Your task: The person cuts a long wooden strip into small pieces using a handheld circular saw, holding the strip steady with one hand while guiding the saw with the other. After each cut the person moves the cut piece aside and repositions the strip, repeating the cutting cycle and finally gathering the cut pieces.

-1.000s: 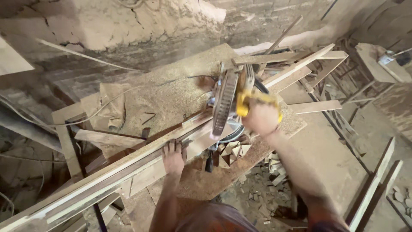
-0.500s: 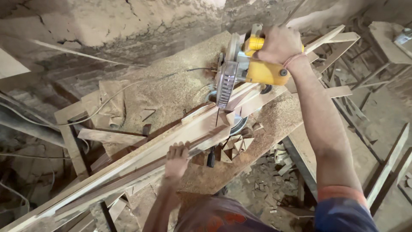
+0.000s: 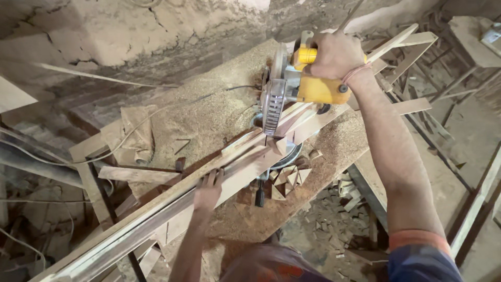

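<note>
We take the miter saw (image 3: 292, 91) as our landmark: a yellow-bodied machine with a ribbed metal blade guard, standing on a workbench (image 3: 209, 125) thickly covered in sawdust. Our right hand (image 3: 334, 55) is closed in a full grip around the saw's yellow handle, at the top of the machine, with the blade guard raised above the wood. Long wooden strips (image 3: 172, 203) run under the blade and stretch away from the saw toward the lower left, past the bench edge. Our left hand (image 3: 207, 190) lies on these strips to the lower left of the saw, palm down, fingers spread slightly and pressed flat against the wood, well apart from the blade. Just below the saw's base sits a small heap of triangular offcuts (image 3: 287, 177), and more scraps litter the floor (image 3: 339, 219) beneath them. To the left of the saw a thin cable (image 3: 156, 117) trails across the sawdust toward a crumpled scrap of paper (image 3: 130, 133). Behind the saw rises a rough, cracked wall (image 3: 130, 36).
</note>
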`<control>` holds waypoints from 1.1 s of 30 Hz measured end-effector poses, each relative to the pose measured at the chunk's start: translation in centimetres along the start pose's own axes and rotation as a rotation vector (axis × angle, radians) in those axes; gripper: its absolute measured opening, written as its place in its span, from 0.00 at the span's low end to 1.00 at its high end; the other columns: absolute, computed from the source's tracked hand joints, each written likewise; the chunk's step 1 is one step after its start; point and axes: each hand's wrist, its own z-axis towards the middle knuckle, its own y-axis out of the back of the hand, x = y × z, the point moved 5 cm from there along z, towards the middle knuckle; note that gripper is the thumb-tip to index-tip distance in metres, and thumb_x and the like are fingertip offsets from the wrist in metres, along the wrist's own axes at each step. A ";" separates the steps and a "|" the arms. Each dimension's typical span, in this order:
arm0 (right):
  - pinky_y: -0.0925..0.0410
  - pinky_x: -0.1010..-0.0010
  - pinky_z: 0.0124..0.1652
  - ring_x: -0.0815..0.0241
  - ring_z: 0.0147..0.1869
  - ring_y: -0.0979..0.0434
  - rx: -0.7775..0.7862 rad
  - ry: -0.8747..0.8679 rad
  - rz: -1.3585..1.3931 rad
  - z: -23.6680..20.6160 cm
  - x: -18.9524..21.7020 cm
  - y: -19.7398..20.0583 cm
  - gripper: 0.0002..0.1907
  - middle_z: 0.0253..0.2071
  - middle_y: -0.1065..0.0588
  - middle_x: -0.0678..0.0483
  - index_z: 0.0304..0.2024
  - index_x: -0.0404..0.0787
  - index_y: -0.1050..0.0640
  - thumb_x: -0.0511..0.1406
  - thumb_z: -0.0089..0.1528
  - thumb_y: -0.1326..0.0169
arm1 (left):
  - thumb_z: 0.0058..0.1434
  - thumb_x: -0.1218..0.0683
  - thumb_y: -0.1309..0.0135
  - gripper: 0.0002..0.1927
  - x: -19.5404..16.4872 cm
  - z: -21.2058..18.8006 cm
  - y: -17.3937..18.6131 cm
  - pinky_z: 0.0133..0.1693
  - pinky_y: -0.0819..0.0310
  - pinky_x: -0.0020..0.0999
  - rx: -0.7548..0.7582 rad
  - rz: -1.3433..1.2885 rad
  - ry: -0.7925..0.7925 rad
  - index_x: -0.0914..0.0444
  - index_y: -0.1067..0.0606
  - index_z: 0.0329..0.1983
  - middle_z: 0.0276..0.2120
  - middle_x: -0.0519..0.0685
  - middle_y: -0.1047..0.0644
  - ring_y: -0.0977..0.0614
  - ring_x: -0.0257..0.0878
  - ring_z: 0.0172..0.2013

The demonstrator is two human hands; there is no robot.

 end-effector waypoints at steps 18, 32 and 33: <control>0.29 0.56 0.51 0.41 0.49 0.19 0.342 0.099 0.210 1.7 -0.9 -1.8 0.31 0.43 0.19 0.41 0.54 0.43 0.19 0.41 0.47 0.30 | 0.60 0.49 0.42 0.16 1.5 -3.5 1.5 0.51 0.25 0.45 -0.257 -0.076 0.254 0.60 0.20 0.47 0.47 0.47 0.21 0.20 0.47 0.47; 0.28 0.51 0.46 0.45 0.42 0.19 0.293 -0.118 -0.001 -1.7 1.7 -0.8 0.27 0.36 0.20 0.44 0.54 0.55 0.19 0.51 0.53 0.34 | 0.61 0.50 0.44 0.15 -0.7 -1.1 1.0 0.49 0.25 0.45 -0.204 -0.060 0.326 0.62 0.20 0.48 0.44 0.49 0.23 0.20 0.46 0.45; 0.28 0.52 0.46 0.46 0.40 0.18 0.320 -0.117 -0.043 -2.9 2.5 -1.0 0.26 0.34 0.19 0.44 0.53 0.53 0.19 0.53 0.56 0.36 | 0.60 0.51 0.44 0.16 -0.7 -1.1 0.9 0.49 0.25 0.45 -0.192 -0.076 0.344 0.63 0.20 0.48 0.43 0.49 0.23 0.20 0.47 0.45</control>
